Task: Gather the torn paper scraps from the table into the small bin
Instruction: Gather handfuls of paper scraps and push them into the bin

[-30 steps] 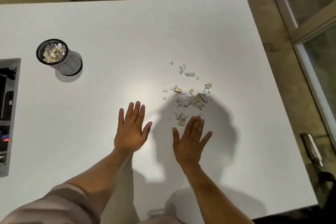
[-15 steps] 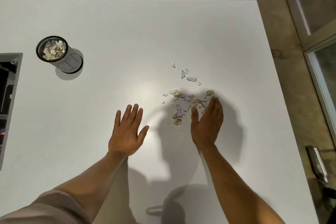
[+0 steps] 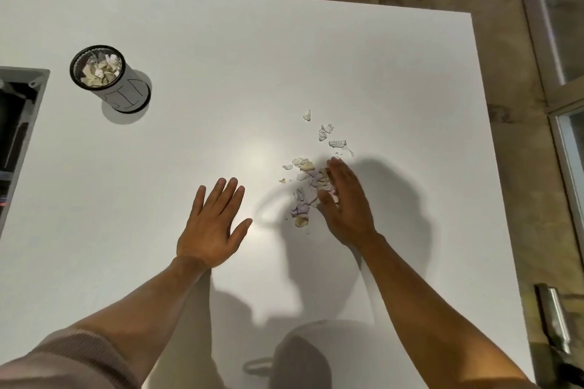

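Observation:
A heap of torn paper scraps (image 3: 306, 189) lies right of the white table's (image 3: 221, 57) middle, with a few loose scraps (image 3: 325, 133) strung out beyond it. My right hand (image 3: 346, 204) stands on its edge against the heap's right side, fingers straight, thumb touching the scraps. My left hand (image 3: 210, 224) lies flat on the table to the left of the heap, fingers spread, holding nothing. The small grey bin (image 3: 109, 82) with a black rim stands far left and holds several crumpled scraps.
A grey-framed opening (image 3: 22, 110) with dark contents is set into the table's left edge. The table's right edge runs along a stone floor (image 3: 521, 167), with a glass door frame (image 3: 556, 41) beyond it. A metal handle (image 3: 554, 319) shows low right.
My right hand has gone from flat below the heap to standing edge-on at its right side, and has pushed the scraps leftward into a tighter heap. My left hand has barely moved.

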`<state>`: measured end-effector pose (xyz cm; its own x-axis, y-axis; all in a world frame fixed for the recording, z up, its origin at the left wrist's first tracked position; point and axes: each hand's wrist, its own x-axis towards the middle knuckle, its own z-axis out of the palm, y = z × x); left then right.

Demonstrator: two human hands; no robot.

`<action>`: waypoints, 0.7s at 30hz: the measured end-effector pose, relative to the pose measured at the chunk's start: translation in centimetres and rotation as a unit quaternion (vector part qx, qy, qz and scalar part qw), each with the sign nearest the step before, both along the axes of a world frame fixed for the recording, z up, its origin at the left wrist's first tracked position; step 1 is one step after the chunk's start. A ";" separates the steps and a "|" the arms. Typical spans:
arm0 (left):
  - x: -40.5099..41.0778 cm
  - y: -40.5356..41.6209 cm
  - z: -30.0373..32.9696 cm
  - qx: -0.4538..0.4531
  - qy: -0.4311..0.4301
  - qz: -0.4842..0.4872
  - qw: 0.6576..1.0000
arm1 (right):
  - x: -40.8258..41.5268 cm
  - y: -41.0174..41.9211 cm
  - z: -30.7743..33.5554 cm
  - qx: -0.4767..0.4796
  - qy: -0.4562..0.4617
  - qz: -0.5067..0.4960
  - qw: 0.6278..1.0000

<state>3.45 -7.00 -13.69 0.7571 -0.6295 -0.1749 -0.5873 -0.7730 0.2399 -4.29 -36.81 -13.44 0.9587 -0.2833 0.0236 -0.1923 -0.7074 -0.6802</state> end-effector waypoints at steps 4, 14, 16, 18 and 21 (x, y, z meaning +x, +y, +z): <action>0.0 0.1 -0.2 -0.003 0.001 0.001 1.000 | 4.1 -1.7 0.3 -0.052 0.016 -0.077 0.996; 0.0 0.2 -0.6 -0.025 -0.001 0.003 1.000 | 6.3 -0.8 1.0 0.050 -0.004 0.050 0.997; 0.0 0.3 -0.7 -0.026 -0.003 0.003 1.000 | 7.7 -0.9 1.4 0.001 -0.079 -0.009 0.997; 0.1 0.3 -0.7 -0.028 -0.001 0.003 1.000 | 9.6 -1.2 1.7 -0.026 -0.041 -0.041 0.998; 0.0 0.3 -0.8 -0.027 -0.006 0.003 1.000 | 12.4 -1.7 1.6 -0.034 0.104 0.023 0.994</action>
